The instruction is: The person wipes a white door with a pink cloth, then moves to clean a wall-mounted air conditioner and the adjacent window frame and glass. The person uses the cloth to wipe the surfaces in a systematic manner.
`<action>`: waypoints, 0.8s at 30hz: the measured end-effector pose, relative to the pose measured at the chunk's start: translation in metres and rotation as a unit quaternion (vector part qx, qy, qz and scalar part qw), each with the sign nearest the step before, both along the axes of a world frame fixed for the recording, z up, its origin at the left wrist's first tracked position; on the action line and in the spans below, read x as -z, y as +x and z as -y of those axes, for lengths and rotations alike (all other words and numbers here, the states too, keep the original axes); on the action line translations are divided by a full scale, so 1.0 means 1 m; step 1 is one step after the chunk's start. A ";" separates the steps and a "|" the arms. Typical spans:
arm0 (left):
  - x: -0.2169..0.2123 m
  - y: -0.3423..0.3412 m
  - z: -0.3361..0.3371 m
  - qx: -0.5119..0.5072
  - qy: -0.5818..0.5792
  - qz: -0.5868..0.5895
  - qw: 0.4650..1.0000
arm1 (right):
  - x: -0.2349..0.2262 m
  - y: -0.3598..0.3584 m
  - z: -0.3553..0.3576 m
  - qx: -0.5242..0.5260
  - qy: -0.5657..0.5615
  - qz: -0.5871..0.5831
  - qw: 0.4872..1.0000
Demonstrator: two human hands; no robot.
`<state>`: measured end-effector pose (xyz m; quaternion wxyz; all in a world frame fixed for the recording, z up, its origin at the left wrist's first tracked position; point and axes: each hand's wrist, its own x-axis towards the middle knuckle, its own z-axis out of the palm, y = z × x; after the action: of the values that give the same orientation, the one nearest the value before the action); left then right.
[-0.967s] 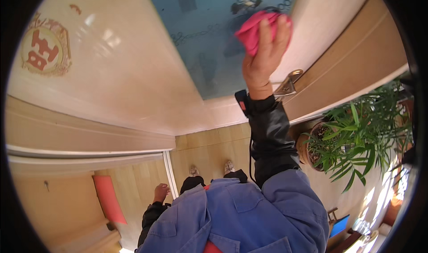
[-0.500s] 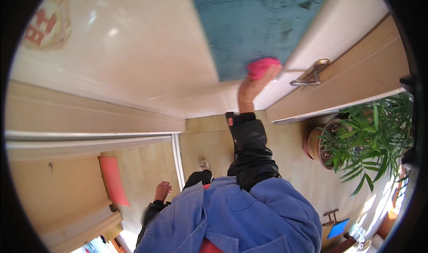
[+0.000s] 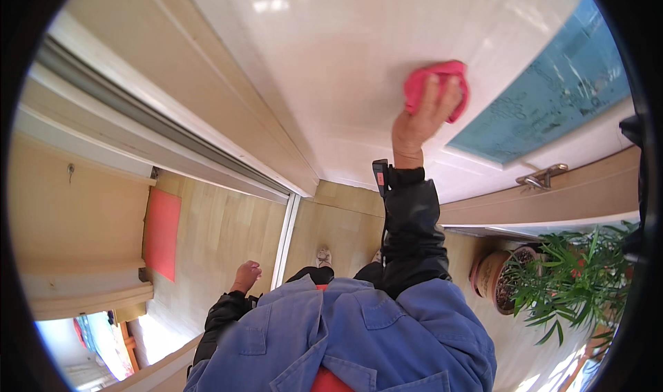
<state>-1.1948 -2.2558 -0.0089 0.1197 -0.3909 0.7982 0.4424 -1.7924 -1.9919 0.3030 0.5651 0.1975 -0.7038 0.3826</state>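
My right hand (image 3: 423, 119) presses a crumpled pink cloth (image 3: 436, 81) against a glossy white door (image 3: 331, 60), its fingers bent over the cloth. Right of the hand, a blue patterned panel (image 3: 552, 88) is set into the door. Farther along, close to the door's edge, sits a metal handle (image 3: 542, 177), apart from the hand. Low at my left side hangs my left hand (image 3: 246, 276), loosely curled with fingers a little apart; nothing shows in it.
A beige door frame (image 3: 207, 67) runs along the left, with a white floor track (image 3: 284, 240) below it. A red mat (image 3: 162, 233) lies on the wooden floor at left. At right stands a potted plant (image 3: 497, 278) with long green leaves.
The right hand and cloth have moved off the blue panel onto the white surface to its left. My view has swung left. The left hand still hangs down.
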 end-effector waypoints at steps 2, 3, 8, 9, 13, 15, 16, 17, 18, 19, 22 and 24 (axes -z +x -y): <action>-0.006 0.015 0.000 -0.071 0.018 0.053 0.996 | 0.007 0.010 0.045 -0.047 0.100 -0.043 0.993; -0.009 0.019 0.000 -0.055 0.002 0.039 0.998 | 0.014 0.018 0.068 -0.091 0.150 -0.043 0.984; -0.030 0.042 -0.001 -0.118 0.101 0.052 0.986 | 0.015 0.053 0.142 -0.219 0.420 -0.120 0.873; -0.032 0.044 0.002 -0.120 0.094 0.030 0.988 | 0.004 0.053 0.150 -0.207 0.410 -0.171 0.872; -0.023 0.057 -0.002 -0.143 0.124 0.041 0.981 | -0.037 0.030 0.170 -0.150 0.309 -0.108 0.933; -0.015 0.060 0.002 -0.133 0.118 0.038 0.983 | -0.031 0.031 0.181 -0.135 0.369 -0.131 0.910; -0.011 0.059 0.006 -0.118 0.114 0.028 0.986 | -0.022 0.033 0.187 -0.135 0.411 -0.120 0.893; -0.008 0.056 0.010 -0.108 0.116 0.037 0.987 | -0.007 0.040 0.191 -0.168 0.402 -0.157 0.887; -0.008 0.052 0.016 0.017 0.032 -0.045 0.998 | 0.010 0.047 0.192 -0.203 0.374 -0.197 0.883; -0.009 0.048 0.020 -0.119 0.122 0.050 0.984 | 0.031 0.056 0.184 -0.180 0.376 -0.185 0.890; -0.022 0.034 0.037 -0.093 0.125 0.045 0.987 | 0.070 0.055 0.141 -0.188 0.332 -0.047 0.923; -0.032 0.025 0.046 -0.082 0.131 0.060 0.986 | 0.074 0.042 0.103 -0.086 0.236 0.016 0.968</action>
<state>-1.1697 -2.3015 0.0232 0.1809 -0.4623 0.6897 0.5271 -1.7499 -2.0951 0.2291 0.4560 0.3784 -0.7638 0.2560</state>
